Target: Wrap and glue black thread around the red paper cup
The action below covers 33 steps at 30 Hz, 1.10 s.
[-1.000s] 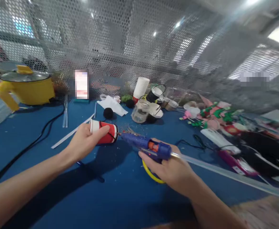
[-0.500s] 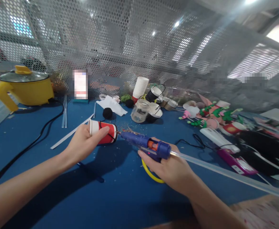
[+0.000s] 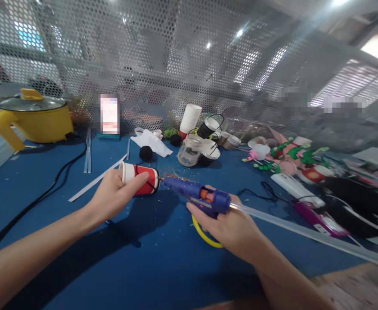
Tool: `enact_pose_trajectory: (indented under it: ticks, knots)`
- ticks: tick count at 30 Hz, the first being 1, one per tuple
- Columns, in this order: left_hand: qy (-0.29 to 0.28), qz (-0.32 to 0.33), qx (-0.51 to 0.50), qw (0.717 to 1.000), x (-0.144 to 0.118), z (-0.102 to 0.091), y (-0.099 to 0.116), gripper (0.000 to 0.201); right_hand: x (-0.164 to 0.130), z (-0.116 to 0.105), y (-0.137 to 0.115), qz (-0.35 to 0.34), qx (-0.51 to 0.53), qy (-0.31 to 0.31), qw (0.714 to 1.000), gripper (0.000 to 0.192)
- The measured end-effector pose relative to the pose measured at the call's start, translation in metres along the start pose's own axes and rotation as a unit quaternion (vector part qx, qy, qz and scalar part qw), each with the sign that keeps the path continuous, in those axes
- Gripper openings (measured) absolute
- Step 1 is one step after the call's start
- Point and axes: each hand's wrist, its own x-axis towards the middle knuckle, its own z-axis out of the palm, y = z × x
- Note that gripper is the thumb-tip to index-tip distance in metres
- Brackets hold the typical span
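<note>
My left hand is closed around a red and white paper cup, which lies sideways with its base toward the right. Black yarn crosses the cup's side and rings its base edge. In my right hand is a blue hot glue gun, its nozzle at the cup's base; whether it touches I cannot tell. A long clear glue stick runs out of the gun's back to the right. A yellow ring-shaped thing shows below the gun. Just behind the cup sits a black yarn ball.
Behind are a clear jar, a stack of paper cups and black-wrapped cups. A yellow electric pot stands left, its black cord crossing the table. Craft flowers and a purple box lie right. White strips lie left.
Almost nothing differs. Both hands keep their places, with the glue gun's nozzle still at the cup's base.
</note>
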Motion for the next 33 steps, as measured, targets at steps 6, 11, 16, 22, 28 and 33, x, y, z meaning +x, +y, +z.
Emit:
enact_pose_trajectory:
  ticks: [6, 11, 16, 22, 28, 33]
  knots:
    - [-0.008, 0.003, 0.009, 1.000, -0.001, 0.000, -0.001, 0.032, 0.001, -0.001, -0.001, 0.033, 0.015, -0.040, 0.999, 0.017]
    - [-0.016, 0.022, 0.019, 0.999, -0.002, 0.002, 0.000, 0.032, -0.001, 0.007, 0.005, 0.047, -0.011, 0.001, 0.999, 0.020]
    - [-0.012, 0.009, 0.010, 1.000, -0.002, 0.002, 0.001, 0.034, -0.004, 0.012, 0.008, 0.038, -0.050, 0.048, 0.997, 0.021]
    - [-0.008, -0.001, 0.002, 1.000, 0.000, 0.001, -0.002, 0.037, -0.005, 0.008, 0.006, 0.042, -0.043, 0.050, 0.997, 0.019]
    - [-0.009, -0.018, -0.013, 1.000, -0.001, 0.001, 0.000, 0.035, -0.001, 0.000, -0.001, 0.015, -0.010, -0.014, 1.000, 0.014]
    - [-0.005, -0.034, -0.017, 0.999, -0.002, 0.001, 0.001, 0.035, 0.001, -0.002, -0.003, 0.006, -0.008, -0.010, 1.000, 0.012]
